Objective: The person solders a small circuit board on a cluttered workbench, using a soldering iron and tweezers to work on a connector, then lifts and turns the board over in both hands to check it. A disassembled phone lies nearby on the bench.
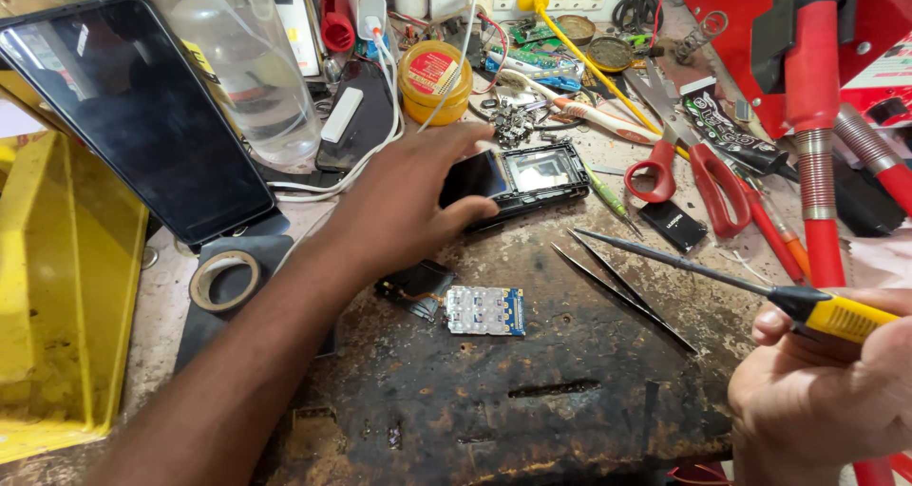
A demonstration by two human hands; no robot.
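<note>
Opened black phone body (521, 179), back cover off, shiny metal plate bared inside, lying flat and slightly askew on the worn dark desk (532, 400), yellow-handled screwdriver (760, 291) (thin metal shaft, tip pointing left), held tilted above the desk
</note>
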